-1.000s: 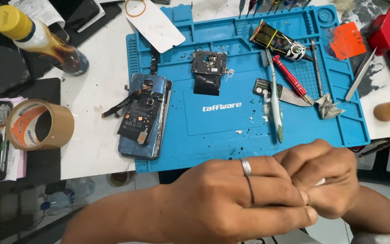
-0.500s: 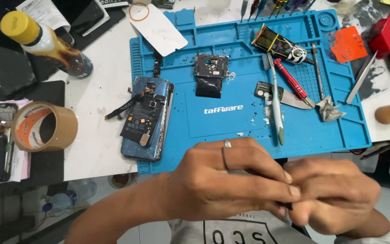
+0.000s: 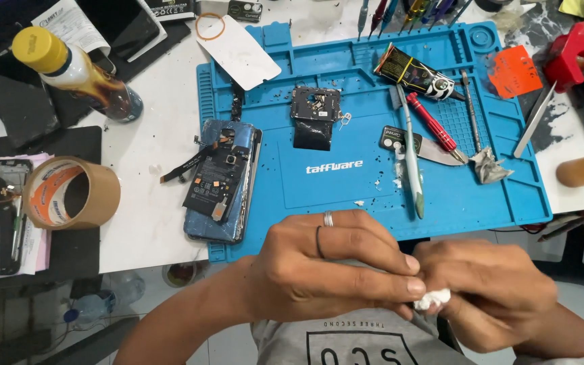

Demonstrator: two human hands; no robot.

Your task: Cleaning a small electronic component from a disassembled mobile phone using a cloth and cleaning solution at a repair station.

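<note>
With my left hand (image 3: 326, 274) and right hand (image 3: 488, 290) both pinched shut on a small white crumpled tissue wad (image 3: 432, 300) below the blue silicone repair mat (image 3: 508, 196), a slack pinch could drop it floorward.

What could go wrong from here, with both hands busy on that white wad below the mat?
1. The opened phone overhangs the blue mat's left edge, close to the left hand; a forearm swing might knock it.
2. Both hands pinch the white wad off the table, past its near edge; bits could drop to the floor.
3. Loose small parts lie unsecured on the mat and may scatter.
</note>
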